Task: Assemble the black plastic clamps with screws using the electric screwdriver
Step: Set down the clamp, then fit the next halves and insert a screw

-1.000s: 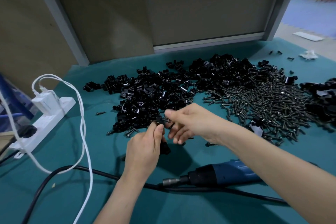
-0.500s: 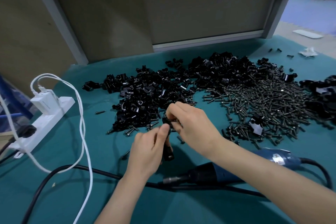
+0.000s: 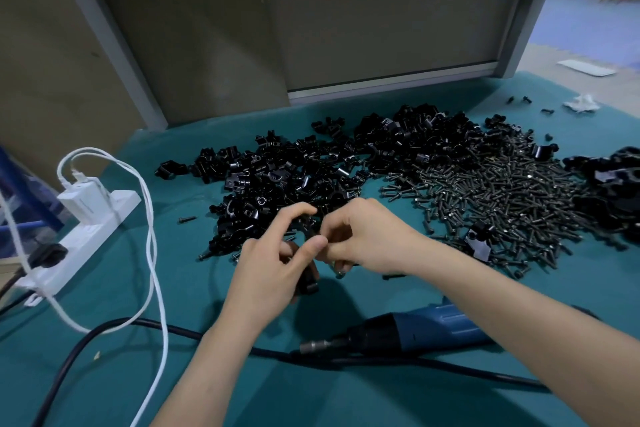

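Two hands meet low over the teal table (image 3: 346,399) in the head view. The left hand (image 3: 273,274), fingers curled, grips a black clamp (image 3: 308,284) to steady it. The right hand (image 3: 367,239) pinches the clamp's top, probably seating a screw, which is hidden. The electric screwdriver (image 3: 426,329) lies idle under the right forearm, within easy reach. The clamp pile (image 3: 311,177) and screw pile (image 3: 502,198) sit just beyond, and a black cord (image 3: 104,333) crosses nearby.

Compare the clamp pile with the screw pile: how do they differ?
The clamp pile holds chunky black plastic parts and lies left; the screw pile holds thin, glinting metal pieces and lies right. Both are loose heaps on the teal mat, meeting mid-table.
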Demonstrator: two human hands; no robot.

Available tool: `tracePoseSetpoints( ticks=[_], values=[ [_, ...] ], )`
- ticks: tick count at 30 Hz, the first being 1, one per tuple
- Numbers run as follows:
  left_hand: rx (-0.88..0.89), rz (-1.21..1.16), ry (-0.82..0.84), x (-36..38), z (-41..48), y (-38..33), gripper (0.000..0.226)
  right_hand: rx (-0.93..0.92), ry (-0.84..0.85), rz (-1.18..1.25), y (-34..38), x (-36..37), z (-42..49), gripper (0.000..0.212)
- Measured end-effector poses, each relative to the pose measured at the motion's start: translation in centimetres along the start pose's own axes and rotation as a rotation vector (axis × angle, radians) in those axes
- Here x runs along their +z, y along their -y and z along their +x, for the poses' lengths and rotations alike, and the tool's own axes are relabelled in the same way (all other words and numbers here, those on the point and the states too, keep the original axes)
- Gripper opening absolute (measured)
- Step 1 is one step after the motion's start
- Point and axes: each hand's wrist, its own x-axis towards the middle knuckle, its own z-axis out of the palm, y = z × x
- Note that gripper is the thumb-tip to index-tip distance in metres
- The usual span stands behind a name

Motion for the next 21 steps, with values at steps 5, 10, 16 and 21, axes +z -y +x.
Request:
tracePoseSetpoints(
  ticks=[5,10,16,21],
  values=[
    [-0.13,-0.087,0.017,-0.2,1.3,-1.3,0.016,-0.208,-0.087,-0.198,-0.3,0.2,-0.4,0.028],
    [-0.298,-0.242,0.225,-0.5,1.8,-2.1,0.041,-0.348,-0.12,-0.178,-1.1,-0.1,-1.8,0.003],
    [-0.481,-0.452,0.652,-0.5,1.8,-3.2,0.049,-0.367,-0.261,0.157,-0.5,-2.0,-2.3,0.006],
    [-0.545,-0.711,0.499,0.1,1.4,-3.4,0.046,-0.211,-0.37,0.046,-2.3,-4.3,-1.4,0.015]
  ],
)
